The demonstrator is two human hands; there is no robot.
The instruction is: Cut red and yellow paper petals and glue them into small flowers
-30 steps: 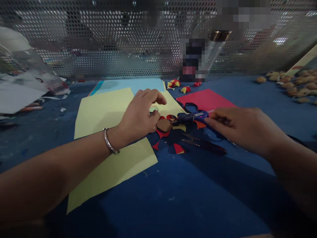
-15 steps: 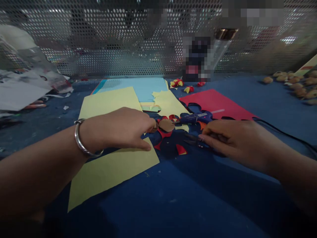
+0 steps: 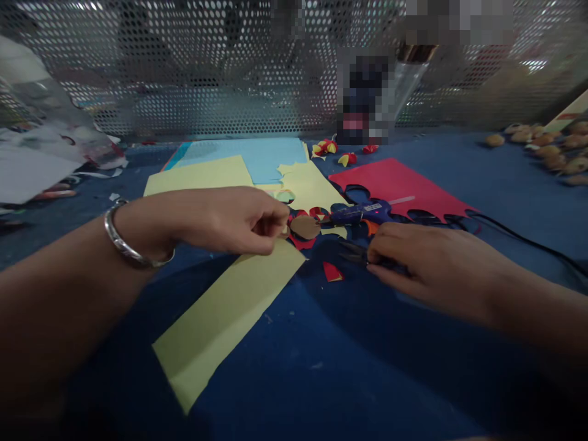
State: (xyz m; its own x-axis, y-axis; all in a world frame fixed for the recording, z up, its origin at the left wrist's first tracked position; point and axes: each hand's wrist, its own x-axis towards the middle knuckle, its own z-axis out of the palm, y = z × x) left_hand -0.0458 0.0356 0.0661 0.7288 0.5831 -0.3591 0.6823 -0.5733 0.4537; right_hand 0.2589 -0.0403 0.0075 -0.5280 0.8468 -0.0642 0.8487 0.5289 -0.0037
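My left hand point(image 3: 225, 217) is closed, thumb and fingers pinching the upper edge of a pale yellow paper strip point(image 3: 229, 312) that slants toward me. My right hand point(image 3: 418, 260) is closed round the dark handles of a pair of scissors point(image 3: 353, 251), whose pointed blades face left, slightly apart. Just beyond lies a blue glue gun point(image 3: 361, 212), its nozzle beside a round brown disc point(image 3: 305, 227). Red and yellow paper scraps surround the disc, and a small folded red piece point(image 3: 332, 272) lies between my hands.
Yellow sheets point(image 3: 197, 174), a light blue sheet point(image 3: 243, 156) and a red sheet with scalloped cuts point(image 3: 404, 184) lie farther back. A black cord point(image 3: 528, 236) runs right. Nutshell-like pieces point(image 3: 551, 150) are heaped at right. A perforated metal panel point(image 3: 206, 79) stands behind.
My left hand has come down from above the sheets and pinched the yellow strip, which has swung round. My right hand has left the glue gun and taken hold of the scissors.
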